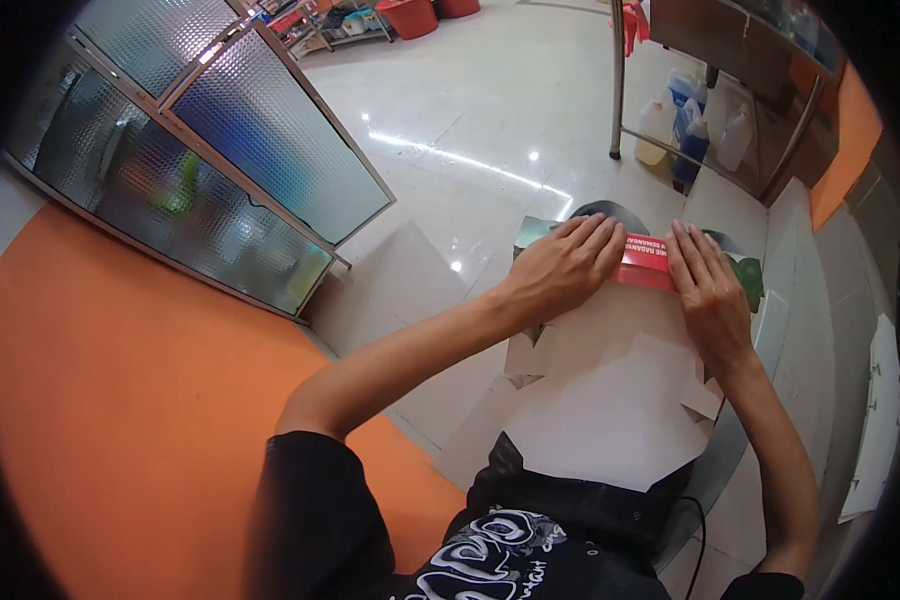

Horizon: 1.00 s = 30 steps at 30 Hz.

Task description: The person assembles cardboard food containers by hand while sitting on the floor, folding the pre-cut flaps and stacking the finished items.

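An unfolded cardboard food box (620, 400) lies across my lap, its plain pale inside facing up. A raised flap along its far edge shows red and green print. On the left of that red strip, my left hand (568, 262) grips the flap, fingers close together and stretched over it. My right hand (710, 288) holds the same flap on the right in a like way. Both thumbs are hidden. Small side flaps stick out at the box's left and right edges, partly creased.
A cabinet with textured glass doors (270, 130) stands at the left beside an orange surface (140, 400). Far right, jugs of blue and yellow liquid (685, 130) sit under a metal table (740, 40). Red tubs (410, 18) are at the back. A black cable (700, 540) hangs beside my lap.
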Each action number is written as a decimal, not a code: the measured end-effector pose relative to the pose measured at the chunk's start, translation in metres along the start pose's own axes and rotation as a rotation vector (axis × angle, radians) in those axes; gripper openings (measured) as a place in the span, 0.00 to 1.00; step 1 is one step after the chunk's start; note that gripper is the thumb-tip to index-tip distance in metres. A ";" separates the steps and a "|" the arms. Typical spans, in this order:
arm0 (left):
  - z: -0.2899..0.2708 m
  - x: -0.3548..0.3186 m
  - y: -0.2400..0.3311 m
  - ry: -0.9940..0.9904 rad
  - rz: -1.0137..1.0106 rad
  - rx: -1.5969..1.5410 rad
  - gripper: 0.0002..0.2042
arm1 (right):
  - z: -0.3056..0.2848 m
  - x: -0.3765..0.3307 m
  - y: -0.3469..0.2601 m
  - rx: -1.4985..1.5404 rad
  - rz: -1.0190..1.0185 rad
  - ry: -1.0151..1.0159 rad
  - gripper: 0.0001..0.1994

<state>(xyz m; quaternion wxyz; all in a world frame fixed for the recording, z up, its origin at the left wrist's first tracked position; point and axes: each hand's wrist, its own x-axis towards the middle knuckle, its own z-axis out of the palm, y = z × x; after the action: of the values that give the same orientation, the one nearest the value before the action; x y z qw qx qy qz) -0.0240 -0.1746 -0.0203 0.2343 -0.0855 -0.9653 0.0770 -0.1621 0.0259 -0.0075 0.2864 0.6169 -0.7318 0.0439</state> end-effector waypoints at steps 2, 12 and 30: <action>-0.004 -0.003 -0.002 -0.053 0.024 -0.039 0.27 | -0.007 -0.001 -0.003 0.055 0.014 -0.050 0.25; -0.010 -0.005 0.019 -0.242 -0.051 -0.215 0.48 | -0.026 -0.008 -0.007 0.396 0.069 -0.257 0.37; -0.047 0.002 -0.091 -0.247 -0.585 -0.831 0.19 | -0.043 0.042 0.097 0.942 0.343 -0.271 0.19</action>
<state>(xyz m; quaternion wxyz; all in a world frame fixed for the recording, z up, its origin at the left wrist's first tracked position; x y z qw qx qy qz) -0.0160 -0.2578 0.0390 0.0769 0.1117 -0.9184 -0.3716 -0.2397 0.0302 0.0764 -0.1311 0.5502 -0.7538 0.3345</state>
